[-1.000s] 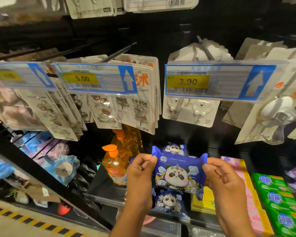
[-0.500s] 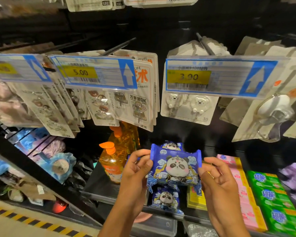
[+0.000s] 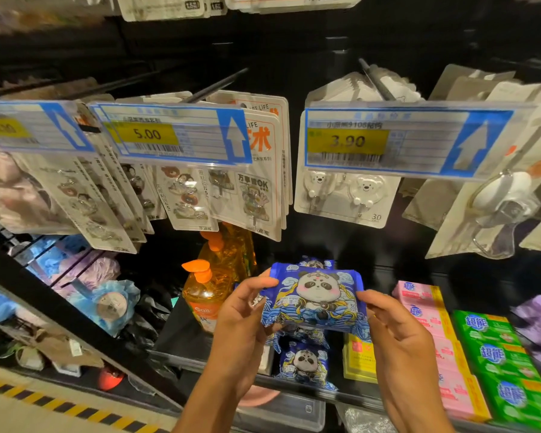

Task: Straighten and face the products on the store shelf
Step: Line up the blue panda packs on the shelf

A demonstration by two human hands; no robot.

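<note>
A blue wipes pack with a panda picture (image 3: 317,295) hangs just above the dark shelf (image 3: 175,354), its face toward me. My left hand (image 3: 247,320) pinches its left edge and my right hand (image 3: 394,326) pinches its right edge. A second panda pack (image 3: 303,364) lies on the shelf below it, and the top of a third (image 3: 314,263) peeks out behind the held one.
Orange pump bottles (image 3: 206,295) stand left of the packs. Pink soap boxes (image 3: 434,332), green soap boxes (image 3: 497,354) and a yellow pack (image 3: 358,357) lie to the right. Carded hooks (image 3: 250,195) and price tags (image 3: 172,135) hang overhead. A striped floor edge (image 3: 60,404) runs at bottom left.
Both hands have moved the held panda pack slightly lower and farther in toward the shelf, tilting its top away. The view has shifted a little.
</note>
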